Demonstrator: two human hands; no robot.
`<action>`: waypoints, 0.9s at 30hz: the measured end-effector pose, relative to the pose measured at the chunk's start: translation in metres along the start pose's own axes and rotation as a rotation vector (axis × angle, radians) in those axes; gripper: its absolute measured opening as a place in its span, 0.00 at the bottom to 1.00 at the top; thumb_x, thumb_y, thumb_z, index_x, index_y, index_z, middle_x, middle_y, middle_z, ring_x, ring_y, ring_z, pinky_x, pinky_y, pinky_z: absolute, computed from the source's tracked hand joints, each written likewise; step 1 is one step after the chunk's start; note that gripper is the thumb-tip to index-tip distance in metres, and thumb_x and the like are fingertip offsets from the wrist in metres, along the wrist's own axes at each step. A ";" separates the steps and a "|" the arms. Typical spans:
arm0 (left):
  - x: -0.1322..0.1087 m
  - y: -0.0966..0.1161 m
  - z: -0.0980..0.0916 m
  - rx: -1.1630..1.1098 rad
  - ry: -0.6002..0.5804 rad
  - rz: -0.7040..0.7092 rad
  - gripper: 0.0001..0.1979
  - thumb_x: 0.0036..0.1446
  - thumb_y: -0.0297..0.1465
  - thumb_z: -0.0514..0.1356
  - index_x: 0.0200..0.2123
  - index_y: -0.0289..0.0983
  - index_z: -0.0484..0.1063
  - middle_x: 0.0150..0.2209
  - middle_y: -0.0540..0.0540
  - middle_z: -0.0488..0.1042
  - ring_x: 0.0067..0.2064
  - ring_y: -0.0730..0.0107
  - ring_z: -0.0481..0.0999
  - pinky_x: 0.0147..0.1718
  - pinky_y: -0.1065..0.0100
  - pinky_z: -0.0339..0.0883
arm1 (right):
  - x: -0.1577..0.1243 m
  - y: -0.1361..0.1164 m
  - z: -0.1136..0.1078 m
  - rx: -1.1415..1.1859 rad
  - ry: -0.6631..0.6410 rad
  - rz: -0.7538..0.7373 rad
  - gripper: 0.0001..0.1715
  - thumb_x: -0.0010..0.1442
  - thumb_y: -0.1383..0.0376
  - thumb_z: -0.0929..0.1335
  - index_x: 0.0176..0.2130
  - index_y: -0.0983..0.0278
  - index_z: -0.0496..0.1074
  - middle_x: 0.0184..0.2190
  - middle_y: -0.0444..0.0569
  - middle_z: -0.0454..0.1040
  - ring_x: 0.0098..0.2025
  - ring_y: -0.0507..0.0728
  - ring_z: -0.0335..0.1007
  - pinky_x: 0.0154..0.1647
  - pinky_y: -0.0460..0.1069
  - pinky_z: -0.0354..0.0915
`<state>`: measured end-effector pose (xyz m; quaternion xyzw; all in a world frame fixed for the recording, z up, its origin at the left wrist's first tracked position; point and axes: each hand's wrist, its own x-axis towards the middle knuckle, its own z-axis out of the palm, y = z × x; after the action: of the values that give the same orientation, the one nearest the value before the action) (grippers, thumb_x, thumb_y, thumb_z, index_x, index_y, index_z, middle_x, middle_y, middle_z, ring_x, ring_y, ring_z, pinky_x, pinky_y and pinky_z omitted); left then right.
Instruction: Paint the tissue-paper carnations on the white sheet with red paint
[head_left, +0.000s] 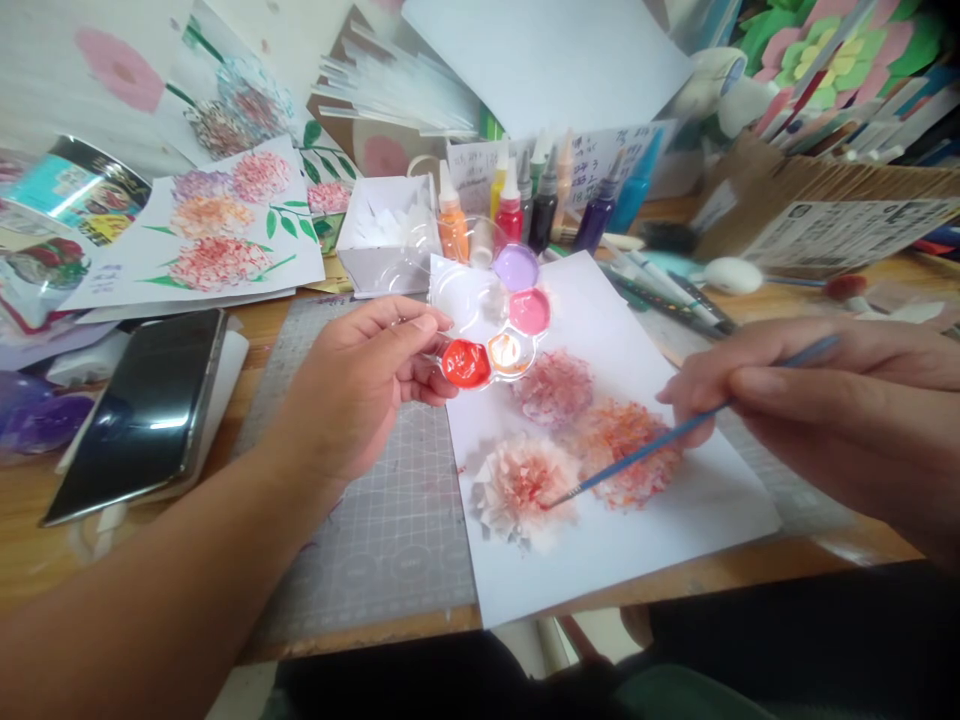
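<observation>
Pinched by its edge, a clear plastic paint palette [480,300] is in my left hand [356,375]; its wells hold red, orange-white, pink and purple paint. Between the fingers of my right hand [795,400] is a blue paintbrush [667,437], slanting down to the left. Its tip meets a ruffled paper flower [525,490], white at the rim and reddish in the middle. That flower sits on a white sheet [585,570], beside an orange-red flower [634,450] and a pinkish-red flower [555,385]. The palette hangs above the sheet's upper left part.
Under the sheet lies a grey cutting mat [382,540]. A phone [139,410] leans at the left, near a finished flower picture [225,225]. Several paint bottles [510,205] and a white box [386,240] stand behind; a cardboard box [757,200] is at right.
</observation>
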<state>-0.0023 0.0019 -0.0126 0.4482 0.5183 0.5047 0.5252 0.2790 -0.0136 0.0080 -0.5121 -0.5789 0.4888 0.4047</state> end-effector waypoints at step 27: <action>-0.001 -0.001 -0.001 -0.002 -0.014 -0.014 0.05 0.55 0.34 0.63 0.32 0.39 0.76 0.27 0.49 0.76 0.25 0.73 0.75 0.22 0.73 0.68 | -0.002 0.001 -0.001 -0.033 -0.002 -0.065 0.12 0.54 0.53 0.73 0.26 0.57 0.79 0.22 0.47 0.77 0.27 0.52 0.74 0.29 0.45 0.69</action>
<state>-0.0027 0.0012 -0.0138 0.4474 0.5171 0.4986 0.5328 0.2810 -0.0151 0.0069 -0.4992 -0.6036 0.4662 0.4112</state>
